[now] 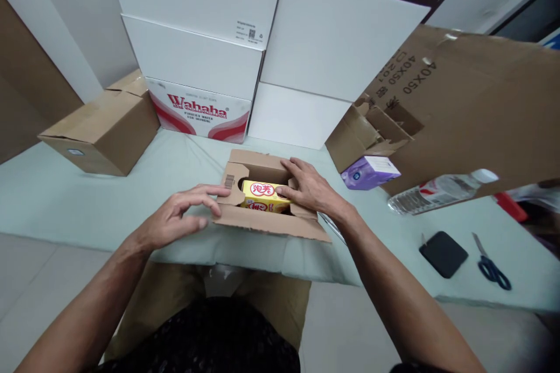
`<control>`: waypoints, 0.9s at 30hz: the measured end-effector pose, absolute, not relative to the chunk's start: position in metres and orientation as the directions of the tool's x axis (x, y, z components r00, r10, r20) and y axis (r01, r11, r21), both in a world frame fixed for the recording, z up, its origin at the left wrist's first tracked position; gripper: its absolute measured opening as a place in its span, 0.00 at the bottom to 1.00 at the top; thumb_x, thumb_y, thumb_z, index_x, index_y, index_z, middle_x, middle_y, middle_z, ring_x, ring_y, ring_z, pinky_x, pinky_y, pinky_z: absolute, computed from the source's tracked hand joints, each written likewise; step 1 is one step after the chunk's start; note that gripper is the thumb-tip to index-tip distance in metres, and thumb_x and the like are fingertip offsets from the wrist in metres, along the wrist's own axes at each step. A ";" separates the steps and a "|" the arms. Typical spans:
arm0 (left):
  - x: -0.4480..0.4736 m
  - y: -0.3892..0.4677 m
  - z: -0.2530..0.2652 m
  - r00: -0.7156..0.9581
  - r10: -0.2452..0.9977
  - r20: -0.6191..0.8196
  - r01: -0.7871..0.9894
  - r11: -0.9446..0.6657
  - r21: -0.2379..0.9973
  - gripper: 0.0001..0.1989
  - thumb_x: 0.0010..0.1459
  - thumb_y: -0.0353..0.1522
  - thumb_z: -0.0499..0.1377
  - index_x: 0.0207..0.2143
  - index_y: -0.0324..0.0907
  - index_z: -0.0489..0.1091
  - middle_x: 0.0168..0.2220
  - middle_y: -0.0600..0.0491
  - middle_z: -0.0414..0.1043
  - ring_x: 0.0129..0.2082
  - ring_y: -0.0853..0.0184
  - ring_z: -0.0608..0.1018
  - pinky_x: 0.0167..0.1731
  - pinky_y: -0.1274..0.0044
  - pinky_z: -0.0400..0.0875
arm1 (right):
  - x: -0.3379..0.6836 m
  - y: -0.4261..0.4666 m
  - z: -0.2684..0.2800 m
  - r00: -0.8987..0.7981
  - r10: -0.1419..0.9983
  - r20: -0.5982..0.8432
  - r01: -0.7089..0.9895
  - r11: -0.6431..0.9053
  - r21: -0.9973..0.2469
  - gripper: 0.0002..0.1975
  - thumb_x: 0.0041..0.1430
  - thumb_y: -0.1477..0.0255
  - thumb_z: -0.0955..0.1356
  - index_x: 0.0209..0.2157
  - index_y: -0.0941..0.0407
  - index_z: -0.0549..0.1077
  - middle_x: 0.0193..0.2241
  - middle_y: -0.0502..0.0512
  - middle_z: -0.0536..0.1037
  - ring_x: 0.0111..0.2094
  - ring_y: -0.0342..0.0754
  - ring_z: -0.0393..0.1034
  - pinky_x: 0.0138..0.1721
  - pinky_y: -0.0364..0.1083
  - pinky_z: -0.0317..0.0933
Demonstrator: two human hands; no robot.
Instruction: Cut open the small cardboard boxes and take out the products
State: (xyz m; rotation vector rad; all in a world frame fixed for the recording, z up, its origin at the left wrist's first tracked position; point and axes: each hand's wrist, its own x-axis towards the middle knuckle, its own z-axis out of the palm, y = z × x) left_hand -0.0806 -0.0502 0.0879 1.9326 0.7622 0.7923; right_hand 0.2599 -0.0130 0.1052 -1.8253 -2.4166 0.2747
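An open brown cardboard box (271, 222) lies on the table in front of me, its flaps spread outward. Inside it rests a yellow snack box (280, 192) with red Chinese lettering on its top. My right hand (308, 186) is laid over the carton's right side, thumb reaching to the yellow box and fingers at the back rim. Its fingers are stretched out rather than wrapped around anything. At the left flap is my left hand (184, 213), fingers apart, fingertips touching or just beside the cardboard. The lower part of the yellow box is hidden within the carton.
A closed brown carton (105, 125) stands left, near a white Wahaha box (201, 108). On the right are a purple box (370, 173), a plastic water bottle (441, 191), a black square object (443, 253) and scissors (490, 262). A large cardboard sheet (490, 105) stands behind.
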 end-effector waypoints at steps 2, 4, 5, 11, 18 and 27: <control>-0.072 -0.043 0.101 0.488 0.854 0.181 0.276 -0.348 0.896 0.11 0.64 0.39 0.59 0.35 0.44 0.78 0.53 0.45 0.81 0.56 0.51 0.79 0.58 0.59 0.72 | 0.260 -0.014 0.102 -0.297 0.955 0.017 0.932 0.294 -0.210 0.38 0.64 0.51 0.66 0.69 0.55 0.62 0.68 0.69 0.64 0.67 0.67 0.59 0.65 0.63 0.57; -0.057 -0.035 0.111 0.429 0.883 0.190 0.339 -0.352 0.872 0.13 0.64 0.41 0.59 0.34 0.44 0.78 0.47 0.46 0.82 0.52 0.53 0.81 0.53 0.62 0.75 | 0.261 -0.015 0.102 -0.303 0.952 0.036 0.931 0.304 -0.203 0.37 0.64 0.52 0.66 0.69 0.56 0.62 0.67 0.69 0.65 0.67 0.67 0.59 0.65 0.63 0.57; -0.049 -0.031 0.114 0.451 0.868 0.208 0.359 -0.390 0.848 0.13 0.64 0.41 0.59 0.34 0.43 0.78 0.47 0.46 0.82 0.52 0.53 0.80 0.52 0.63 0.76 | 0.261 -0.016 0.103 -0.301 0.953 0.035 0.933 0.302 -0.195 0.37 0.64 0.52 0.67 0.68 0.56 0.62 0.67 0.69 0.64 0.67 0.67 0.59 0.65 0.62 0.57; -0.019 -0.011 0.112 0.728 0.663 0.174 0.502 -0.689 0.523 0.15 0.62 0.37 0.60 0.44 0.41 0.83 0.60 0.39 0.73 0.66 0.47 0.69 0.65 0.54 0.64 | 0.270 -0.022 0.111 -0.283 0.959 -0.023 0.947 0.275 -0.168 0.42 0.60 0.50 0.70 0.69 0.56 0.61 0.70 0.72 0.61 0.67 0.70 0.59 0.63 0.64 0.60; -0.011 -0.019 0.099 0.606 0.768 0.207 0.693 -0.638 0.336 0.14 0.57 0.34 0.60 0.42 0.39 0.82 0.64 0.37 0.68 0.66 0.42 0.68 0.64 0.52 0.67 | 0.270 -0.027 0.117 -0.238 0.971 -0.021 0.954 0.230 -0.192 0.33 0.60 0.66 0.68 0.66 0.62 0.66 0.67 0.72 0.66 0.65 0.65 0.65 0.65 0.60 0.61; -0.029 -0.027 0.094 0.088 0.903 0.421 0.473 -0.410 0.780 0.13 0.55 0.34 0.54 0.31 0.44 0.80 0.52 0.47 0.81 0.55 0.54 0.80 0.57 0.63 0.75 | 0.296 -0.051 0.123 -0.104 0.978 0.181 0.783 0.193 -0.591 0.28 0.60 0.73 0.63 0.62 0.56 0.74 0.59 0.60 0.79 0.58 0.58 0.73 0.59 0.56 0.66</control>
